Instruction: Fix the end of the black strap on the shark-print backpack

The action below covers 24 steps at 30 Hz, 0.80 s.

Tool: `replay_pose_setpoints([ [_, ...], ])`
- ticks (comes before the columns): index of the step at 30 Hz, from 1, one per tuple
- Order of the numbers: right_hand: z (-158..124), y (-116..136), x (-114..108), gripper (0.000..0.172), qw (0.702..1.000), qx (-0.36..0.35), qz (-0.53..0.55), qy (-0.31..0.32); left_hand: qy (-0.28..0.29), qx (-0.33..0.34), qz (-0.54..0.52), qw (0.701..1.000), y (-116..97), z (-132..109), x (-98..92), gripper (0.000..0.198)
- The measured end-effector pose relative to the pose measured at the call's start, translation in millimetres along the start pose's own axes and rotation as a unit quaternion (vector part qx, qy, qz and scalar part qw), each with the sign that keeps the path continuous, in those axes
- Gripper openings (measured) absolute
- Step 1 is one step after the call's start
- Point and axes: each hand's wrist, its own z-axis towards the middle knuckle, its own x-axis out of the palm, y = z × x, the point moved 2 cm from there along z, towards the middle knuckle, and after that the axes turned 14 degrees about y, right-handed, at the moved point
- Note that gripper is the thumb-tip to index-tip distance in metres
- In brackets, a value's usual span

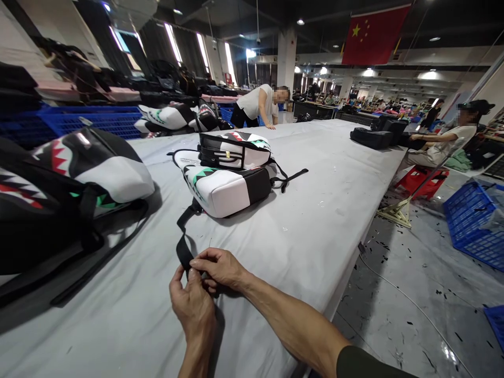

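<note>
A black-and-white backpack (232, 176) with a shark-mouth print lies on the grey table (315, 231). Its black strap (183, 236) trails toward me. My left hand (192, 304) and my right hand (220, 268) meet at the strap's end, both pinching it with closed fingers. A thin thread rises from the strap end between the fingers.
A pile of similar backpacks (66, 194) lies at the left. More bags (177, 118) and blue crates (90, 121) stand behind. A person (258, 105) leans on the far table end; another person (444, 139) sits at the right by a red stool (423, 181). A blue crate (476, 220) stands on the floor.
</note>
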Motion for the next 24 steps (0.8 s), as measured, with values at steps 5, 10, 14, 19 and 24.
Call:
replay_pose_setpoints([
  [5,-2,2,-3,0.069,0.999,-0.026,0.035,-0.007,-0.001,-0.016,-0.080,0.997,-10,-3,5.9,0.062],
  [10,0,5,-4,0.060,0.998,-0.026,0.043,-0.041,-0.041,-0.016,-0.073,0.996,-18,-6,6.9,0.065],
  [14,4,4,-5,0.061,0.996,-0.045,0.056,-0.051,-0.052,-0.009,-0.069,0.996,-22,-7,8.2,0.072],
  [19,-1,5,-4,0.070,0.998,-0.006,0.057,-0.014,-0.056,-0.023,-0.050,0.997,-20,-7,7.2,0.070],
  [24,-8,12,-1,0.059,0.999,-0.009,0.039,0.002,-0.060,-0.031,-0.059,0.996,-22,-11,8.2,0.065],
])
